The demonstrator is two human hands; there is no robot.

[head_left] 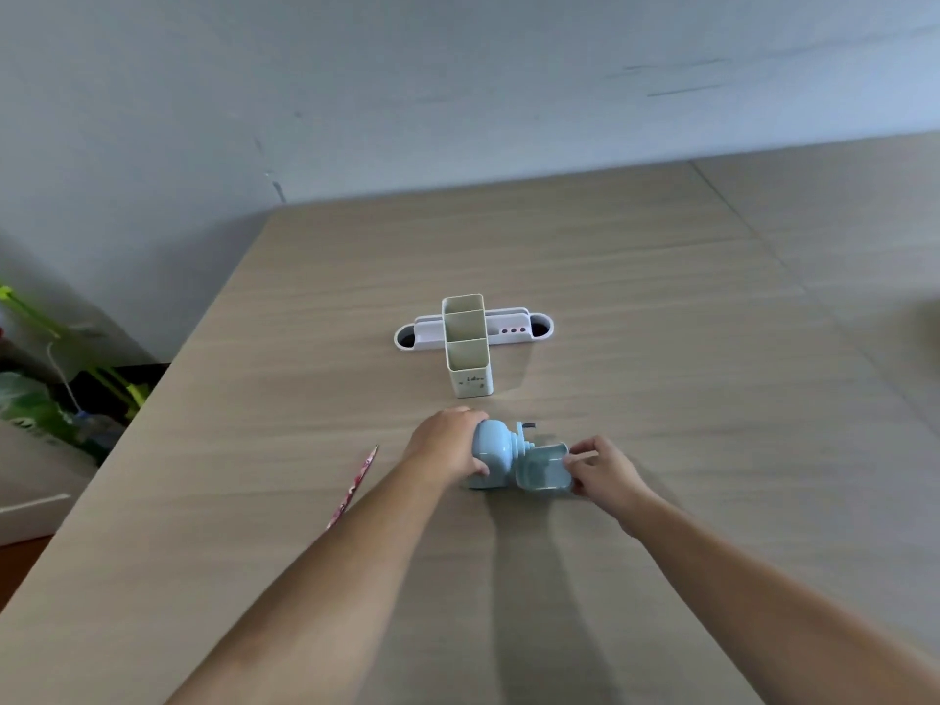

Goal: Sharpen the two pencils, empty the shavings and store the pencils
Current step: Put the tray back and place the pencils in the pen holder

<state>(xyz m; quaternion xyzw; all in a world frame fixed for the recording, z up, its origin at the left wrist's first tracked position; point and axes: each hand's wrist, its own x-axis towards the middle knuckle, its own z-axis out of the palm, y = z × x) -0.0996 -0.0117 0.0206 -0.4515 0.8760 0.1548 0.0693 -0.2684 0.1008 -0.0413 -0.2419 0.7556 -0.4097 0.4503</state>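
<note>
Setting: a pale wood-grain counter against a grey-blue wall, seen from above by a person leaning over it.
Left hand: the left hand is clasped around the rounded body of a light-blue plastic crank pencil sharpener, pressing it to the counter.
Right hand: the right hand pinches the outer edge of the sharpener's light-blue shavings drawer, which sits just beside the sharpener body, its open side facing up; whether it is fully out cannot be told.
Crank: a small dark-tipped handle sticks up between body and drawer.
Pencil: one pink patterned pencil lies on the counter just left of the left forearm, its tip pointing away from the person.
Holder: a cream rectangular pen holder with three compartments stands beyond the sharpener, across a low white oval tray with round holes.
Edge: blurred green and dark items lie off the counter's left side.
</note>
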